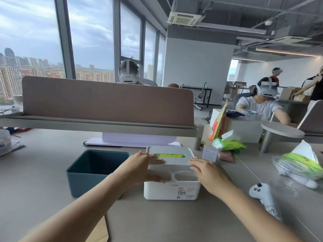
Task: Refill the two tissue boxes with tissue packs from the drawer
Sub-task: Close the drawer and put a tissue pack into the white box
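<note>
Nearest the camera, two bare forearms reach forward over the grey tabletop (157,220). The left hand (143,169) lies with fingers spread flat, fingertips on the left end of a white plastic lid (170,155), thumb down at the left wall of the white rectangular plastic tissue box (172,189). The right hand (208,173) is likewise spread, palm down, its fingertips touching the lid's right front corner; neither hand pinches anything. The box stands at the middle of the tabletop, with a printed label on its front wall and two rounded compartments along its near side; what they hold cannot be told. The lid sits over the rear part of the box, and through its long slot shows the bright green wrapper of a tissue pack (170,155) inside.

Just left of the white box stands a dark teal square plastic tissue box (95,173), lid off, its interior dark.

To the right lies a white handheld controller (264,198). Farther right, a clear glass bowl (295,169) holds a green tissue pack with a white tissue rising from it. Behind the white box stand a small white desk calendar (209,153) and another opened green tissue pack (229,143). Beyond runs a brown fabric desk partition (104,103).
</note>
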`<state>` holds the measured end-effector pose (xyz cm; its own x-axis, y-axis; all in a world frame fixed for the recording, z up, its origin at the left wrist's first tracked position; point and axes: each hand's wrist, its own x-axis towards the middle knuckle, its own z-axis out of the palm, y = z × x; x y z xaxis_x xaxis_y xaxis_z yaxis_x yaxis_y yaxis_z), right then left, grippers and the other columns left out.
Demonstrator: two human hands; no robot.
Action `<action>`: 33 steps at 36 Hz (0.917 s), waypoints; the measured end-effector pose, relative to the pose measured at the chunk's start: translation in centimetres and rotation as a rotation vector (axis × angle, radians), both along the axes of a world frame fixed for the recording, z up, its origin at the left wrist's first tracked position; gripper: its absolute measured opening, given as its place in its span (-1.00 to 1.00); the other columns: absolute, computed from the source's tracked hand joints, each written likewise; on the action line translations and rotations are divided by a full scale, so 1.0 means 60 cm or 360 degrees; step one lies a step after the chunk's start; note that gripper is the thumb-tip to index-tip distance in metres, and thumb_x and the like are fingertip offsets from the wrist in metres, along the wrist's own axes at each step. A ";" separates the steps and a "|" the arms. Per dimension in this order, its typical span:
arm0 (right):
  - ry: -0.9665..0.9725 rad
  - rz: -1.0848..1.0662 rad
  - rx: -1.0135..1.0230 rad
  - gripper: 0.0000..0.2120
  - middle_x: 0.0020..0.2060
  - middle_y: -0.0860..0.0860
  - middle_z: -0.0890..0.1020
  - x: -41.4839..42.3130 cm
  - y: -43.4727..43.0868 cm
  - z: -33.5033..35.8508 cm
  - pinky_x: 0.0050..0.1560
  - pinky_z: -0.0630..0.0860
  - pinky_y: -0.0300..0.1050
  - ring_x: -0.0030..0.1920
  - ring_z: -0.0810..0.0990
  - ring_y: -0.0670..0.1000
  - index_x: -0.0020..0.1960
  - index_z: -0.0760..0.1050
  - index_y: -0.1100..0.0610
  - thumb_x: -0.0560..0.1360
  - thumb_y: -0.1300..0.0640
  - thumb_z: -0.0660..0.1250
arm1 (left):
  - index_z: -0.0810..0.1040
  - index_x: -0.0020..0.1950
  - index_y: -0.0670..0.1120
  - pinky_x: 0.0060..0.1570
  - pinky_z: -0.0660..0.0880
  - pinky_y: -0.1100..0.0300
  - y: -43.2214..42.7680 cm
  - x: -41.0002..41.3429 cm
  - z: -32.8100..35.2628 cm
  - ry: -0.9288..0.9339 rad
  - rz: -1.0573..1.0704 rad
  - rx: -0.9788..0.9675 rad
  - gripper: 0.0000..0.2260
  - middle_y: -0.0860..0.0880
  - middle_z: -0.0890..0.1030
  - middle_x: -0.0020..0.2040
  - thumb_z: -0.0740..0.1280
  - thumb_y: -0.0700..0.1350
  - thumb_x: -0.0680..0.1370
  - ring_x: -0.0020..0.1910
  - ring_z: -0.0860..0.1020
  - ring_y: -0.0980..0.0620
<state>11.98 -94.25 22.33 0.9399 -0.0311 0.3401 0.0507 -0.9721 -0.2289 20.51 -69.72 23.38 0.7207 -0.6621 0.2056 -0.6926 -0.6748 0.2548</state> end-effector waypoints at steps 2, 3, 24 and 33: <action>-0.0005 -0.0011 -0.0070 -0.78 0.12 -0.04 0.66 0.005 -0.001 0.005 0.05 0.54 0.04 0.08 0.62 0.05 0.09 0.58 0.07 0.61 0.05 0.18 | 0.44 0.35 0.26 0.28 0.39 0.11 -0.004 0.004 0.005 -0.0004 0.0002 0.0012 -0.33 0.20 0.49 0.37 0.39 0.40 0.26 0.31 0.46 0.01; -0.0012 -0.0008 -0.0093 -0.78 0.04 -0.04 0.68 0.007 -0.002 0.006 -0.02 0.55 0.01 0.00 0.63 0.04 0.02 0.57 0.06 0.60 0.04 0.17 | 0.45 0.34 0.26 0.26 0.41 0.11 -0.005 0.005 0.006 0.0002 0.0014 0.0009 -0.33 0.21 0.50 0.35 0.41 0.40 0.26 0.28 0.47 0.01; 0.0830 0.0112 0.0365 0.26 0.55 -0.23 0.02 0.110 -0.032 0.052 0.51 0.15 0.02 0.54 0.13 -0.02 0.56 0.02 -0.13 -0.01 -0.65 0.26 | 0.37 0.35 -0.11 0.22 0.39 0.04 -0.039 0.087 0.040 0.0417 0.0201 0.0184 -0.22 -0.06 0.46 0.35 0.44 0.33 0.30 0.26 0.44 -0.10; 0.0714 0.0153 0.0421 0.16 0.53 -0.24 0.12 0.129 -0.051 0.026 0.52 0.13 0.04 0.52 0.14 -0.09 0.54 0.15 -0.11 0.06 -0.59 0.33 | 0.31 0.46 0.01 0.21 0.33 0.15 -0.041 0.109 0.024 0.0470 0.0212 0.0042 -0.13 0.06 0.40 0.41 0.48 0.32 0.25 0.34 0.40 -0.02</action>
